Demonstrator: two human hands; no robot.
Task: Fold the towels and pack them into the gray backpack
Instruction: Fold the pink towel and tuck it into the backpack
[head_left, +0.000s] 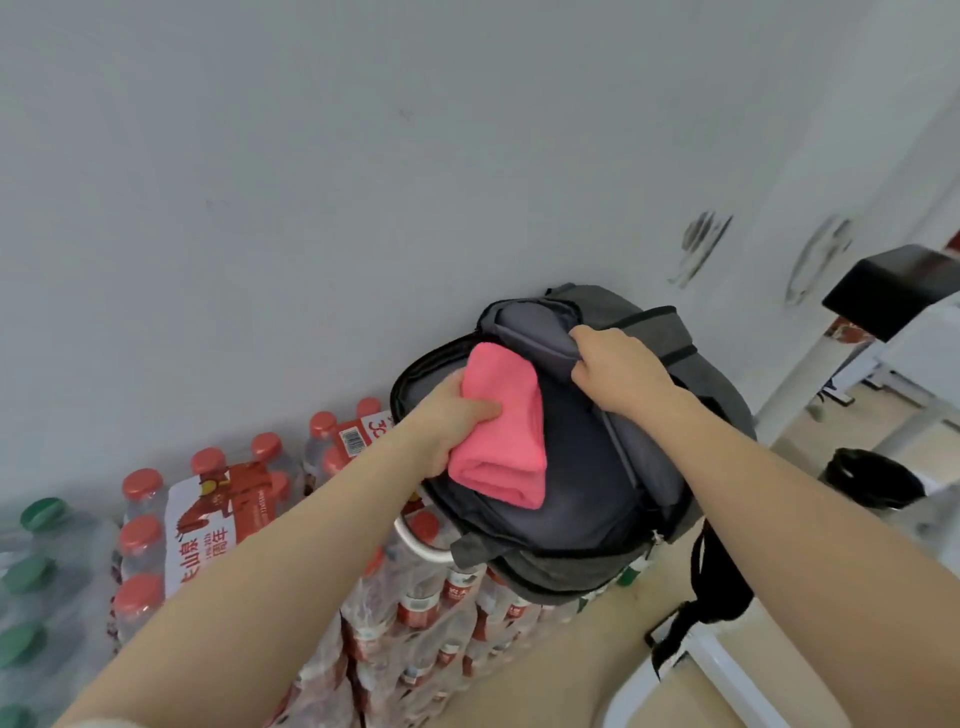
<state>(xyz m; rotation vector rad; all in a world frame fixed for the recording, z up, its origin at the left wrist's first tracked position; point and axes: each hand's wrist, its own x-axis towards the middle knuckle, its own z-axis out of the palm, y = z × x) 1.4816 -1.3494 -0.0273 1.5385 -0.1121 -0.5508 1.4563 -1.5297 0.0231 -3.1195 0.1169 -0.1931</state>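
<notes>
Gray backpack (675, 353) atop stacked shrink-wrapped water bottle packs (415, 623) against the wall.

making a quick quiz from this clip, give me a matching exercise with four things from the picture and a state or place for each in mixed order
Things:
1. pink towel
2. gray backpack
3. right hand
4. red-capped bottle packs

States or places:
a. grips an inner divider of the bag
b. stacked by the wall under the bag
c. unzipped, main compartment gaping open
d. folded, held by the left hand at the bag's opening

Pairs: 1-d, 2-c, 3-a, 4-b
</notes>
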